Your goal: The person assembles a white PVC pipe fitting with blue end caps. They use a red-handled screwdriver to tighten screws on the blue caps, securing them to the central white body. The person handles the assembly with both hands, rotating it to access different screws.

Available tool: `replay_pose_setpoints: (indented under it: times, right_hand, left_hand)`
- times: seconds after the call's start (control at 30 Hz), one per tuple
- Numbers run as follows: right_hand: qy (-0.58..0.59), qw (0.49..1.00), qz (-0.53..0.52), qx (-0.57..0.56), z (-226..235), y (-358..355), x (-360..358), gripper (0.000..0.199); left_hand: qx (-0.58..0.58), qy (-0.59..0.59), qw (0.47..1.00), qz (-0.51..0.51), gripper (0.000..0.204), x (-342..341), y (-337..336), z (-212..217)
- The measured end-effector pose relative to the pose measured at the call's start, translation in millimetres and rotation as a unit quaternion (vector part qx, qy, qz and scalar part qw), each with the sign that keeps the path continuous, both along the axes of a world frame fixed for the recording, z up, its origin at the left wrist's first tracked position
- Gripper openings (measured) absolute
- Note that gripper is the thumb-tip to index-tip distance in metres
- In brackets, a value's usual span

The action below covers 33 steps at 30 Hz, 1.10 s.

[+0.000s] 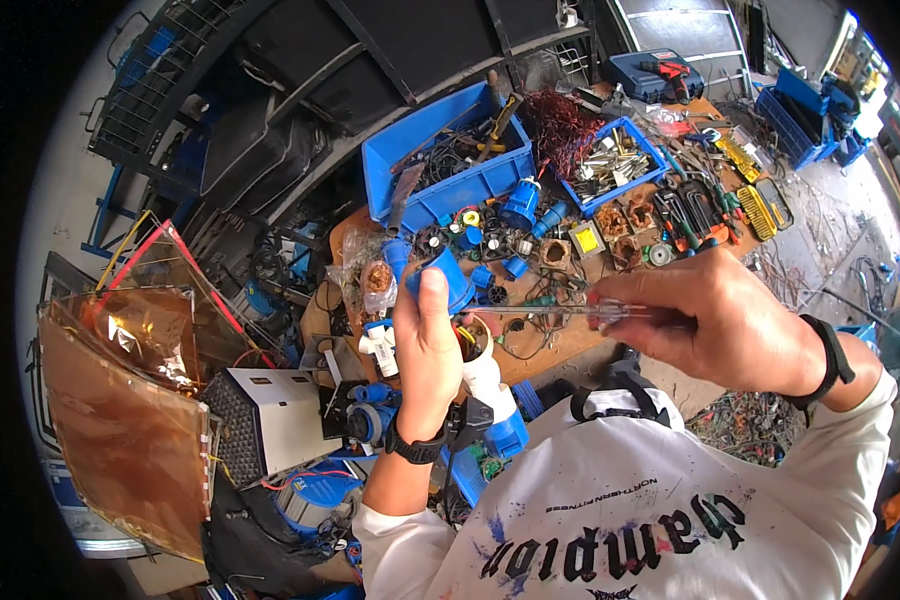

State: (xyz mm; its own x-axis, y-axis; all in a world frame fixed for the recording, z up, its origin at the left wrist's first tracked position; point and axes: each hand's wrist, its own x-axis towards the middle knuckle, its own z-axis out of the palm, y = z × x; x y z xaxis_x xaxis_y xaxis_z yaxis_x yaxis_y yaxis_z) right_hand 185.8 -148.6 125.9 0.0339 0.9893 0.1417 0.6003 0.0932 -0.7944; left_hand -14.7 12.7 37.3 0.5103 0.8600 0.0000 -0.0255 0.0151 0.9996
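Observation:
My left hand (428, 345) is closed around a blue plastic connector housing (448, 280), thumb pointing up along it. In my right hand (705, 315) is a screwdriver (620, 312) with a clear handle, held level. Its thin shaft runs left toward the housing; whether the tip touches is too small to tell. Just below, beside my left fingers, shows a white cylindrical part (480, 370) with coloured wires at its top. A blue part (507, 435) lies beneath it. My left palm hides how these parts join.
A wooden table (580, 335) carries loose fittings. At its back stand a blue crate (450, 190) of tools and a blue tray (610, 165) of metal pieces. Pliers (685, 220), a yellow bit set (765, 208) and a drill (670, 75) lie right. A white box (280, 415) stands left.

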Motion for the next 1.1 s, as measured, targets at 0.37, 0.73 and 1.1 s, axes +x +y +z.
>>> replay_pose_setpoints:
  times: [0.37, 0.73, 1.1]
  right_hand:
    - [0.009, 1.0, -0.02, 0.016, -3, 6, 2, 0.022]
    - [0.038, 0.997, -0.047, -0.049, -4, 11, 2, 0.022]
    - [-0.275, 0.947, -0.008, 0.166, -11, 3, -8, 0.025]
  left_hand:
    - [-0.049, -0.029, 0.998, -0.014, 0.047, 0, 3, 2]
    - [-0.059, -0.044, 0.997, -0.009, 0.048, -3, 1, 5]
    - [-0.012, -0.009, 1.0, 0.011, 0.049, 1, 0, -5]
